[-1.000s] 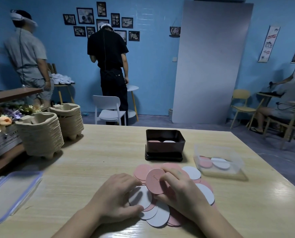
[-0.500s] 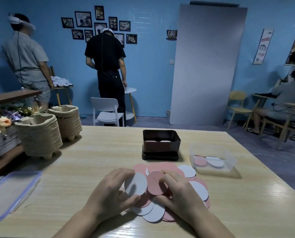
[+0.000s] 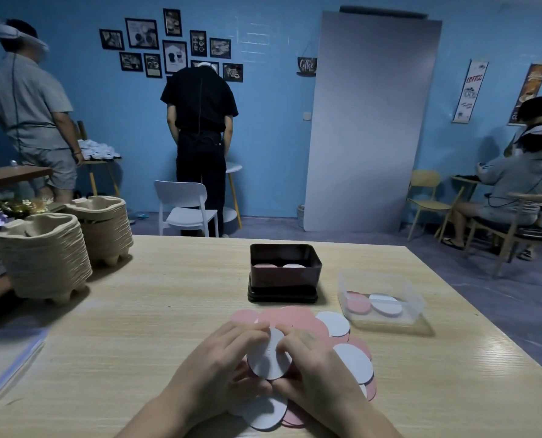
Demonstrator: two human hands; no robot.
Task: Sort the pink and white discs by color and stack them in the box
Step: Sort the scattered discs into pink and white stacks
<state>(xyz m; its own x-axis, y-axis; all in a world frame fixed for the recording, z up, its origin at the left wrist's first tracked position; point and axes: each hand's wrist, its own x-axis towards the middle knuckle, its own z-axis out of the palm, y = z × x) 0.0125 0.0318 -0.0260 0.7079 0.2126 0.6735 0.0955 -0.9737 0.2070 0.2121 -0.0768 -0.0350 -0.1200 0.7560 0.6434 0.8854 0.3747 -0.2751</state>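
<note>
the left hand (image 3: pixel 222 365) and right hand (image 3: pixel 314 368) both pinch one white disc (image 3: pixel 268 358) between curled fingertips, holding it tilted up. it hangs just over the pile (image 3: pixel 295 317) of pink and white discs on the bench (image 3: pixel 156 311). the dark box (image 3: pixel 284 276) stands beyond the pile, apart from the hands.

Café-themed room, by the look of it: blue walls, framed coffee prints (image 3: pixel 175 56) far left, hanging "Coffee" sign (image 3: pixel 307 64), coffee banners (image 3: pixel 471 90) far right. Small tables, white chair (image 3: pixel 186 203), stacked pulp cup carriers (image 3: pixel 45 251) near left. Several people (image 3: pixel 26 99) wore headsets.
</note>
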